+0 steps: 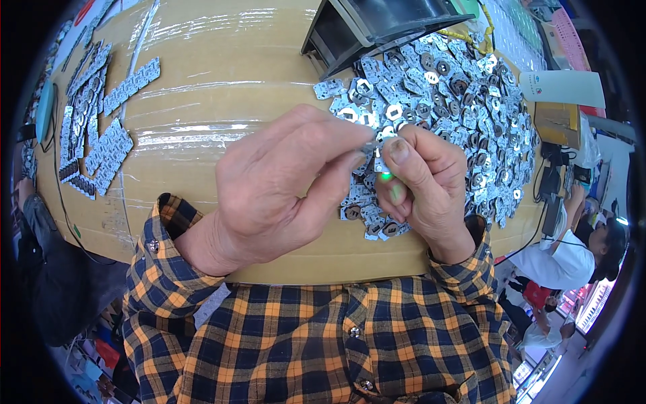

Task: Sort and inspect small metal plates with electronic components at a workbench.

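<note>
My right hand (427,175) pinches a small pale circuit board (380,161) between thumb and fingers. A green light glows at the board's lower edge. My left hand (289,178) comes in from the left with thumb and forefinger closed right beside that board. Whatever lies between those left fingertips is too small to make out. Behind and to the right of both hands spreads a large heap of similar small circuit boards (471,128), many with round dark or silvery parts on them.
A black plastic bin (377,30) lies tilted at the far side of the cardboard-covered table (202,87). Joined board panels (108,151) are stacked at the left. A white cup (562,87) and a cardboard box (558,124) stand at the right. Other people (565,262) are beyond the table.
</note>
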`<state>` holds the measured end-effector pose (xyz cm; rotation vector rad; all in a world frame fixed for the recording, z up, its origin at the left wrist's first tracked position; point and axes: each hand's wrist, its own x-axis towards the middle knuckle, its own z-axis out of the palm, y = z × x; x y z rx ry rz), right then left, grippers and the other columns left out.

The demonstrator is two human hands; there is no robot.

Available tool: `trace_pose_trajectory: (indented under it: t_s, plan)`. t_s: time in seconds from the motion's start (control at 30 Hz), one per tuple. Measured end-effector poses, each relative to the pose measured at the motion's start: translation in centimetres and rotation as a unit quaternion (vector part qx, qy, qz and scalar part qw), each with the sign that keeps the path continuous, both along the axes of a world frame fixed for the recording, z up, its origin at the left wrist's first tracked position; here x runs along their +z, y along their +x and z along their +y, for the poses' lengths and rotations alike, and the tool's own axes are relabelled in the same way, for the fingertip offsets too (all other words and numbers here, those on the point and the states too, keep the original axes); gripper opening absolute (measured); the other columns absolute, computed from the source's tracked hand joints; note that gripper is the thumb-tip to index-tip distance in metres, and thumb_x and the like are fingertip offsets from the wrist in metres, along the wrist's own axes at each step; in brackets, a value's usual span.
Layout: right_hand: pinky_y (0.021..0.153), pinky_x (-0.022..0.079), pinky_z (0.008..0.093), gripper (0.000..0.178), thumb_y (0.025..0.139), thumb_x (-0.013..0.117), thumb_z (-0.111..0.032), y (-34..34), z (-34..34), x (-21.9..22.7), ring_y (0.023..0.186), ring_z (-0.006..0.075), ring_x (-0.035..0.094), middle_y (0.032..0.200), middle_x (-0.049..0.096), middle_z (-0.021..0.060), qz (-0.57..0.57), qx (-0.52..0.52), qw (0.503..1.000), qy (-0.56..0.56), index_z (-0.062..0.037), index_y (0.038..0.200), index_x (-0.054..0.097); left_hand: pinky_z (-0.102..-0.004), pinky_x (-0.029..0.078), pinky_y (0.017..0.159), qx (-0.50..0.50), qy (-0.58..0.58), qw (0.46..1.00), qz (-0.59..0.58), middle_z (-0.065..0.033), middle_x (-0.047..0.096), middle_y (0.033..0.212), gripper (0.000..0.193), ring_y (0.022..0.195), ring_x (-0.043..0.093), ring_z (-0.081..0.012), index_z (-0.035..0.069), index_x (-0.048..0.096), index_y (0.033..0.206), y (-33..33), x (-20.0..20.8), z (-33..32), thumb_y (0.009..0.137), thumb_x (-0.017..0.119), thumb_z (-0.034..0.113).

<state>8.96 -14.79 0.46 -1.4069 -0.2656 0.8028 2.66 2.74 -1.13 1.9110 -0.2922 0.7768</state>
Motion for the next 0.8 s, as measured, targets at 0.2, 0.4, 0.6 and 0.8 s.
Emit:
trace_pose_trajectory:
  t_s: [0.2,0.4,0.6,0.8]
  plan:
    - [0.034,0.029,0.0208,0.030,0.098,0.050,-0.020,0.1,-0.1,0.1,0.037,0.0043,0.033,0.051,0.038,-0.0016,-0.001,-0.014,1.000,-0.010,-0.0039,0.073,0.046,-0.0250,0.048,0.059,-0.097,-0.013,0.989,0.112,-0.0121,0.064,0.080,0.027,0.070,0.064,-0.0178,-0.003,0.062,0.100,-0.6,0.6,0.7,0.074,0.065,-0.012]
    - [0.034,0.027,0.0207,0.032,0.098,0.049,-0.019,0.3,-0.1,0.6,0.036,0.0046,0.033,0.051,0.041,-0.0017,-0.026,-0.008,0.999,-0.033,-0.0042,0.070,0.047,-0.0247,0.047,0.060,-0.126,-0.046,0.983,0.125,-0.0109,0.064,0.080,0.025,0.068,0.064,-0.0158,-0.004,0.062,0.099,-0.4,0.8,0.9,0.076,0.061,-0.012]
    - [0.043,0.033,0.0304,0.024,0.090,0.062,-0.010,0.4,-0.1,0.1,0.045,0.0141,0.041,0.054,0.044,0.0062,-0.357,0.036,0.929,-0.094,0.0018,0.069,0.058,-0.0243,0.047,0.060,-0.083,-0.057,0.992,0.073,-0.0110,0.064,0.082,0.023,0.069,0.063,-0.0153,-0.005,0.062,0.100,-0.3,0.4,0.7,0.077,0.061,-0.010]
    - [0.043,0.032,0.0289,0.023,0.090,0.062,-0.009,0.7,-0.3,-0.1,0.045,0.0135,0.042,0.055,0.045,0.0060,-0.439,-0.058,0.887,-0.133,0.0020,0.070,0.060,-0.0223,0.048,0.058,-0.102,-0.060,0.968,0.220,-0.0103,0.064,0.083,0.020,0.069,0.064,-0.0135,-0.006,0.062,0.103,-0.6,0.6,0.8,0.083,0.063,-0.005]
